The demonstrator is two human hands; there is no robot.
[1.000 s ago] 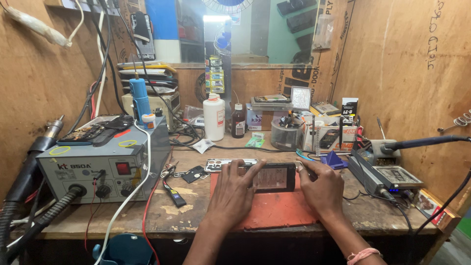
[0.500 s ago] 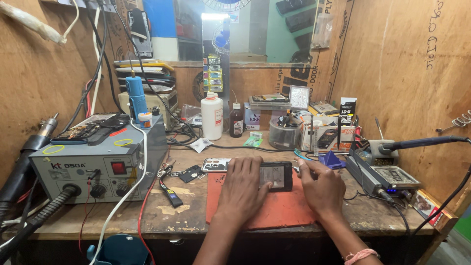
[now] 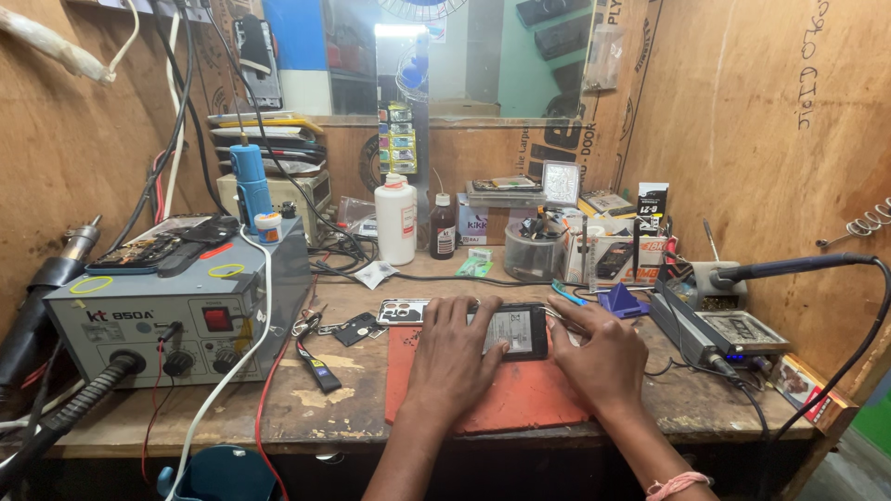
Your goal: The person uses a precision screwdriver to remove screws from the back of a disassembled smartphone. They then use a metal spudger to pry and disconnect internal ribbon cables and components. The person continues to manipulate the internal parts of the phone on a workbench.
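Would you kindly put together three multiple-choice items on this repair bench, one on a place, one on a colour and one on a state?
1. Where does the grey rework station stand?
A. at the left of the bench
B. at the right of the bench
C. on the orange mat

2. What colour is the mat under the phone?
A. green
B. orange-red
C. black

3. How do the hands meet the phone?
A. both rest on it, one at each end
B. only the left hand touches it
C. both hover well away from it

Answers:
1 A, the station sits beside the left wall, apart from the mat.
2 B, the mat shows orange-red around the phone.
3 A, the left hand covers its left end and the right hand its right end.
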